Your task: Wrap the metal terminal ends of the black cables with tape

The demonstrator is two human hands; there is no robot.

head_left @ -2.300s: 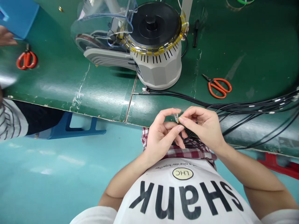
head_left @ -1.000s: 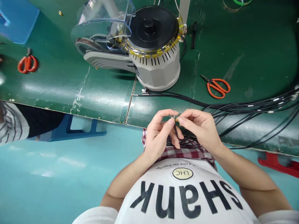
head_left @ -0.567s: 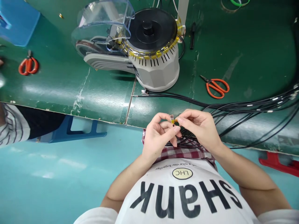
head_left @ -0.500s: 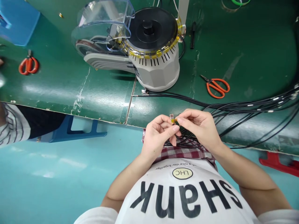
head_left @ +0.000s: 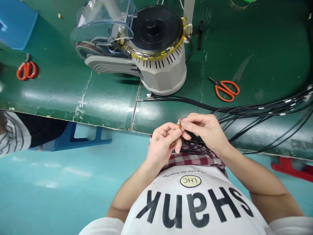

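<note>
Small connector (head_left: 179,123): metallic, amber-wrapped; between the two hands, seen against the near edge of the worktop (head_left: 110,109).
Left hand (head_left: 163,142): grip closed, thumb and forefinger pinching the connector's lower part; the other fingers curled loosely.
Right hand (head_left: 204,130): grip closed, thumb and forefinger pressed together on the connector's right side.
Black cables (head_left: 234,109): bundled along the near edge, ends lying just before the dispenser; further lengths cross the plaid cloth (head_left: 195,160) on the lap.
Tape dispenser (head_left: 162,73): pale grey base, black disc on top, amber strips around the rim.
Orange-handled scissors (head_left: 220,85): right of the dispenser, tips pointing away to the left.
Black pen (head_left: 200,35): beyond these scissors, near the dispenser.
</note>
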